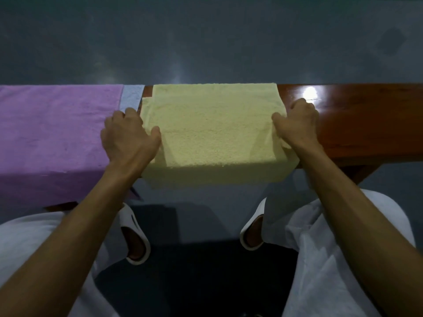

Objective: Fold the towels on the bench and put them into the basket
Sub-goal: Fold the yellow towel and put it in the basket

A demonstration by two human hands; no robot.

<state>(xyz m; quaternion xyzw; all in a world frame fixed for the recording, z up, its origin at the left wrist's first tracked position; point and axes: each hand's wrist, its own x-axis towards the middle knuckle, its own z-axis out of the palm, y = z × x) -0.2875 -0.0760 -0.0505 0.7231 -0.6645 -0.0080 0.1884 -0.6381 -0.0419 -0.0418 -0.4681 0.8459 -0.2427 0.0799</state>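
While clamped on opposite edges of the yellow towel [215, 129], left hand [128, 136] and right hand [297, 124], forearms [75, 225] outstretched.

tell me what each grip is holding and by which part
Both hold the folded yellow towel: the left grip grasps its left edge, the right grip its right edge.

Indoor room, exact type unclear: glossy grey floor [206, 37] at 12 o'clock, polished wooden worktop [366, 129] at 3 (lamp glare on both), white slippers [129, 216] at 6.
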